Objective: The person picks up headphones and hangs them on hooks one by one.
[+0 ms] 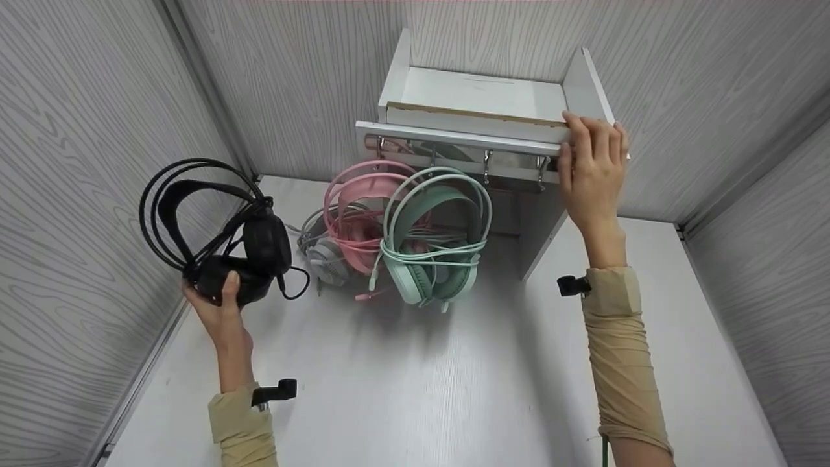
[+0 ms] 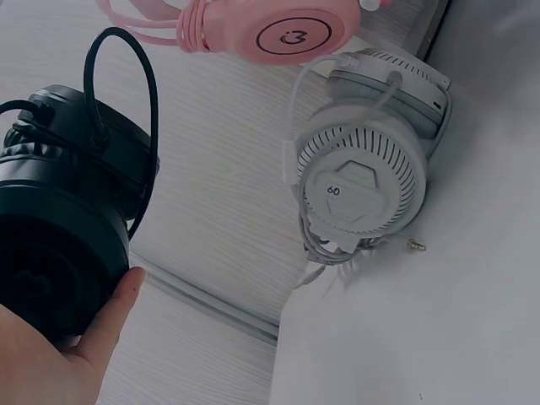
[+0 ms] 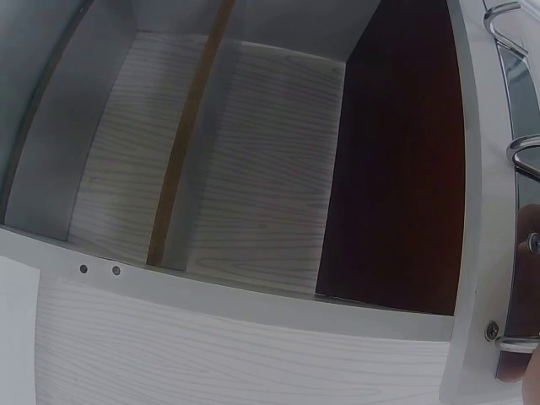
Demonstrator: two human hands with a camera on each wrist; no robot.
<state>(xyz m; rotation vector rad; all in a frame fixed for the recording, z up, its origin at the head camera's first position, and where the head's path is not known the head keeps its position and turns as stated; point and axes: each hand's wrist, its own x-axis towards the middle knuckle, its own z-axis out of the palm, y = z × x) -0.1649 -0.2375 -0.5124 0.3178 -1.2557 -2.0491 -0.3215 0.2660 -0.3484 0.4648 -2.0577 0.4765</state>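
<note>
OK so the left hand has a black over-ear headset, pinched by the lower ear cup, thumb on the near side and the rest of the fingers mostly hidden behind it. The double headband arcs up above that grip, and a loop of black cable pokes out just to the right of it.

The right hand is well apart from that one, clamped on the end of the white hook rail with fingers over the top and thumb down the front. Right beside that grip, on the left, there's a row of metal hooks, and the open white shelf unit sits just behind the rail.

Between the two hands you've got a mint green headset with its cable wrapped round it, and a pink headset partly behind it, nearer the left hand. Both hang below the rail. Closest to the black one is a light grey headset, low down, with a vented ear cup; can't tell if it's hooked up or resting on something. Next to it in the left wrist view is a tiny gold-coloured bit, too small to make out. Below and between both hands is the white tabletop.
</note>
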